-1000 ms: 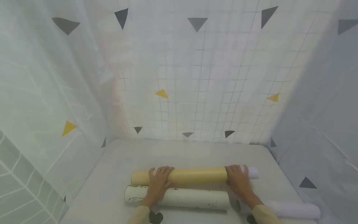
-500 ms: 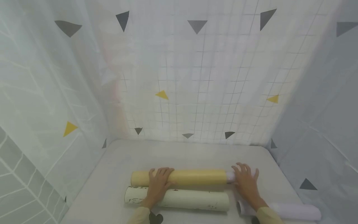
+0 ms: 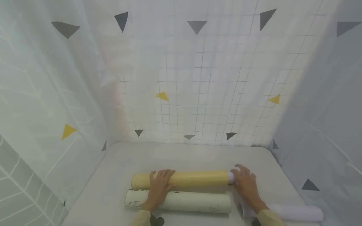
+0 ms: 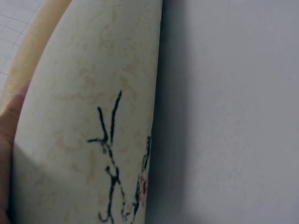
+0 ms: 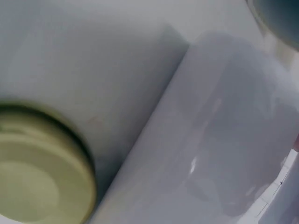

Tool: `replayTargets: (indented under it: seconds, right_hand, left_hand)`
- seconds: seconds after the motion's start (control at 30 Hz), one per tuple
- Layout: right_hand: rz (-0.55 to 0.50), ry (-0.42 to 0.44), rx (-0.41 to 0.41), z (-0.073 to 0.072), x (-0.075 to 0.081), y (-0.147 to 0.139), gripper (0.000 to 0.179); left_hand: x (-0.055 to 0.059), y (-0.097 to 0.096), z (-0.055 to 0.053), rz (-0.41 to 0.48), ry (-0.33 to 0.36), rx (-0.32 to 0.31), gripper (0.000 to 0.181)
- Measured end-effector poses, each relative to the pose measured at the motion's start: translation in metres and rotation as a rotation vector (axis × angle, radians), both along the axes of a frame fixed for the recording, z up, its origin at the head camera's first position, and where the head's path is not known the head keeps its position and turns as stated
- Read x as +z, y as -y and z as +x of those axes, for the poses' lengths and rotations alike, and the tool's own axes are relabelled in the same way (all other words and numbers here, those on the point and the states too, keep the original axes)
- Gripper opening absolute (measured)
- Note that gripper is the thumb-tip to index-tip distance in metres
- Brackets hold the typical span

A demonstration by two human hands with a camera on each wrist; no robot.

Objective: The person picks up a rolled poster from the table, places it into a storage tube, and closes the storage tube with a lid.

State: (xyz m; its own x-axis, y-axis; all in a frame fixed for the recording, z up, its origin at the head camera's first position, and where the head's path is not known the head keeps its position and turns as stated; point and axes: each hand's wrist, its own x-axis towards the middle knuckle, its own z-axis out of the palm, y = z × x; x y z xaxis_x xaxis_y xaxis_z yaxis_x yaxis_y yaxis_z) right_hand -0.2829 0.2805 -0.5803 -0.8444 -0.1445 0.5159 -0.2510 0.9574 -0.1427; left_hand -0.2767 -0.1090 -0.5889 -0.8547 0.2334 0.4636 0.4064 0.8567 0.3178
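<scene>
A long yellow roll (image 3: 203, 178) of sheet material lies across the table. My left hand (image 3: 159, 188) grips it left of its middle, fingers over the top. Out of its right end sticks a short length of a lilac roll (image 3: 231, 178). My right hand (image 3: 246, 183) is at that end, fingers spread and lightly bent, hiding the rest of it. In front, under my left wrist, lies a cream roll (image 3: 198, 201), parallel to the yellow one. A branch print shows on this cream roll (image 4: 93, 93) in the left wrist view.
A second lilac roll (image 3: 297, 212) lies at the front right, partly under my right forearm. The table (image 3: 183, 157) has a pale cover and rounded back corners. Hanging sheets with triangle prints (image 3: 198, 78) enclose it at the back and sides.
My right hand has let go of the yellow roll's right end and shifted onto the lilac roll. Less of the lilac roll shows now. My left hand stays in place.
</scene>
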Motion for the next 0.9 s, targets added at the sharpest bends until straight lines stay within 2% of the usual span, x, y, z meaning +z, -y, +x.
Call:
replayTargets:
  seconds: [0.17,0.3,0.4,0.53,0.6,0.63,0.7,0.77,0.83,0.9]
  right_hand:
    - [-0.035,0.049,0.036,-0.002,0.003,0.011,0.050]
    - [-0.027,0.061,0.090,-0.001,-0.001,0.011,0.056]
    - [-0.001,0.039,0.111,-0.001,-0.001,0.008,0.059]
    - [0.018,-0.042,0.108,-0.003,-0.003,0.001,0.057]
    - [-0.049,-0.036,0.072,-0.002,-0.004,-0.002,0.052]
    - [-0.102,-0.006,0.046,-0.002,-0.003,-0.003,0.050]
    - [-0.237,0.089,-0.006,0.000,-0.001,-0.002,0.043]
    - [-0.371,0.196,-0.045,0.003,0.002,0.001,0.045]
    - [-0.449,0.272,-0.045,0.006,0.007,0.004,0.051]
    - [-0.480,0.314,-0.027,0.008,0.010,0.008,0.055]
  left_hand:
    - [0.002,0.001,0.000,0.006,-0.018,0.003,0.061]
    - [0.003,0.000,0.002,-0.017,0.013,0.018,0.060]
    - [0.004,0.000,0.001,-0.028,0.022,0.023,0.061]
    - [0.001,0.000,0.000,-0.050,-0.002,0.026,0.063]
    - [0.000,0.000,0.000,-0.045,0.004,0.024,0.063]
    - [-0.001,0.000,-0.001,-0.049,0.009,0.027,0.063]
    - [-0.002,0.001,-0.001,-0.048,0.016,0.030,0.063]
    - [-0.003,0.001,-0.001,-0.045,0.014,0.035,0.063]
    - [-0.002,0.001,-0.001,-0.047,0.006,0.039,0.063]
    - [-0.002,-0.001,-0.003,-0.041,0.006,0.032,0.063]
